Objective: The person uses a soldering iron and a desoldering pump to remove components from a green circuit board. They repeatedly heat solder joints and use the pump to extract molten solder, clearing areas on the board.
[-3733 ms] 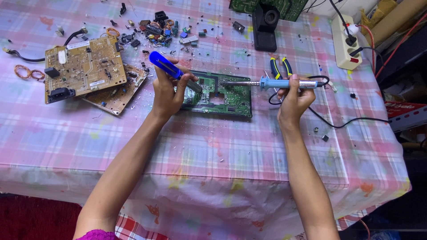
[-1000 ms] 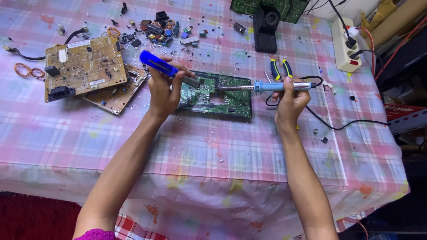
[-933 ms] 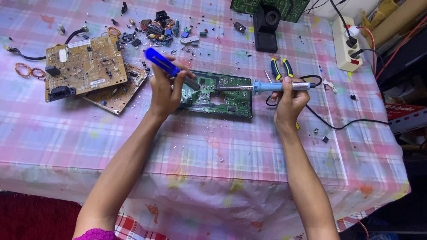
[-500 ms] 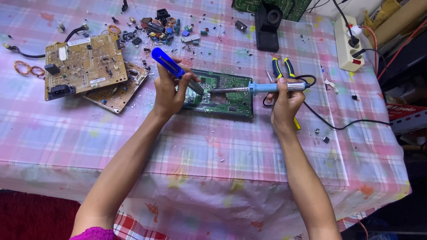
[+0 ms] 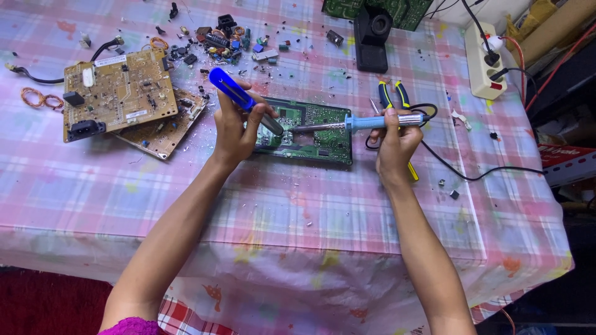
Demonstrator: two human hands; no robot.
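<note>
Pink and blue checks cover the tablecloth (image 5: 298, 211) on this work table, and tiny bits of metal are sprinkled all over it. Near the middle lies a green circuit board (image 5: 323, 124), flat on the cloth. The left hand (image 5: 234, 129) has its fingers wrapped tight around a blue desoldering pump (image 5: 239, 99), which is tilted so its grey tip points down at the green board. The right hand (image 5: 394, 138) has its fingers closed around the light blue handle of a soldering iron (image 5: 360, 123), held almost flat, with its thin metal tip reaching left to the same spot on the board (the two tips are very close, but I cannot tell if they touch). A black cord (image 5: 472, 174) runs from the iron across the cloth to the right. Just behind the right hand sit pliers (image 5: 391, 96) with blue and yellow handles. Over on the left lie two tan circuit boards (image 5: 118, 96), one partly on top of the other. A pile of small loose parts (image 5: 226, 40) is at the back, and a white power strip (image 5: 481, 62) sits at the far right.
</note>
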